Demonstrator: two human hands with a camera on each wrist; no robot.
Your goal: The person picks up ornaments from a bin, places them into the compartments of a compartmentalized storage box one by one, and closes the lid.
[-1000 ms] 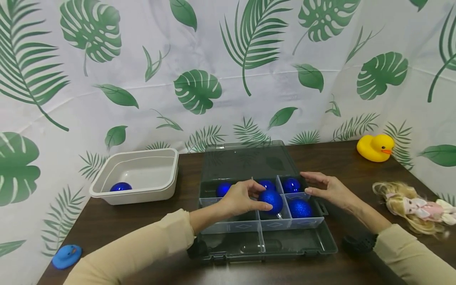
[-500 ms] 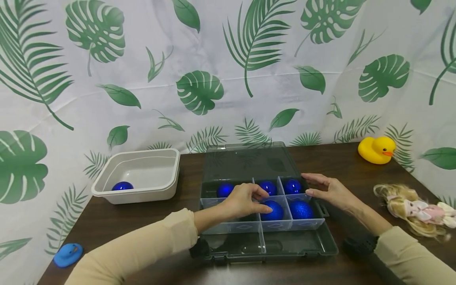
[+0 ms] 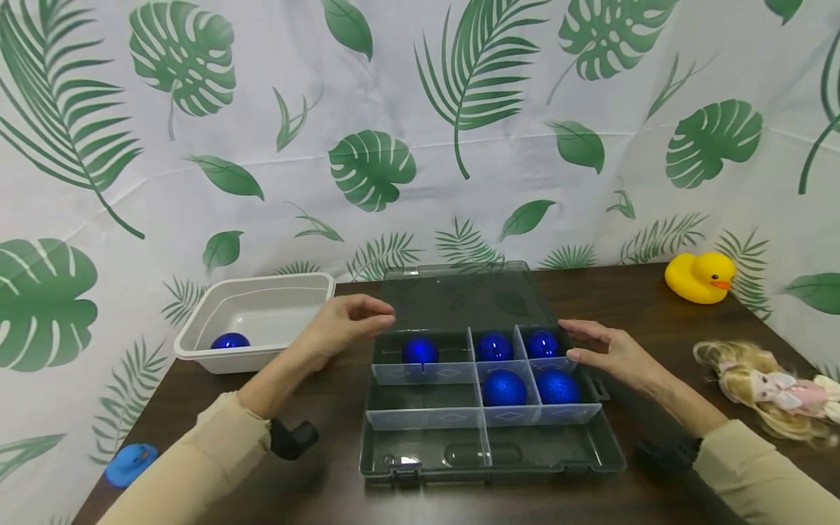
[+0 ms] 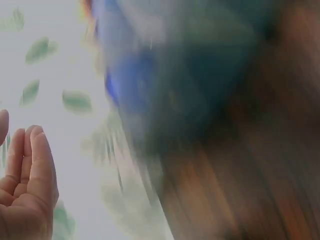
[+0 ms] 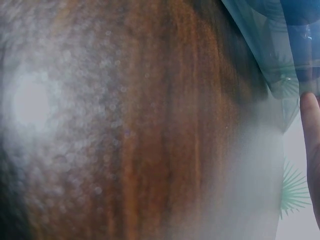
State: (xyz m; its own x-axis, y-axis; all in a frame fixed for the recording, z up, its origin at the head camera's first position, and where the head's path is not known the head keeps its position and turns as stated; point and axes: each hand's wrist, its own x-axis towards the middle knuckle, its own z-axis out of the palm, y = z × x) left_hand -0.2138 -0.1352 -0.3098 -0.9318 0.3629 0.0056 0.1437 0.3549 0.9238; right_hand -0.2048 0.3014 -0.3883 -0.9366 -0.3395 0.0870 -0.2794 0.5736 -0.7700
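A dark see-through compartment box stands on the table with its lid laid back. Two glittery blue balls, a left one and a right one, sit side by side in its middle row. Behind them, three more blue balls lie in the back row. My left hand holds nothing, fingers relaxed, in the air between the box and a pale bin. My right hand rests at the box's right edge, its fingertips right at the wall.
One shiny blue ball lies in the bin. A blue toy duck is at the left edge, a yellow duck at the back right. A blonde doll lies at the right. Leaf-print cloth hangs behind the table.
The left hand lowered a glittery blue ball into the middle-row compartment, let go, and moved left toward the bin. The right hand stayed at the box's edge.
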